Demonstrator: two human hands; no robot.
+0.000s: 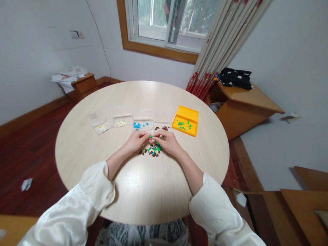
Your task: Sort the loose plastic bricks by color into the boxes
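Observation:
Above a mixed pile of small building bricks (153, 150), both hands meet fingertip to fingertip. A small green brick (151, 136) sits between them. My left hand (137, 141) pinches it from the left, and my right hand (167, 141) is closed on its right side. Brown, green, blue and pale yellow pieces make up the pile, partly hidden by the hands. Just beyond are clear boxes: one with brown bricks (166, 128), one with blue bricks (137, 125), one with pale yellow bricks (121, 123). An open yellow box (196, 129) to the right holds green bricks (181, 123).
A clear bag (101, 127) with yellow and white pieces lies left of the boxes on the round wooden table (84, 150). Behind are a window (164, 24) and a curtain (220, 37). A wooden cabinet (246, 106) with dark cloth on top stands at right.

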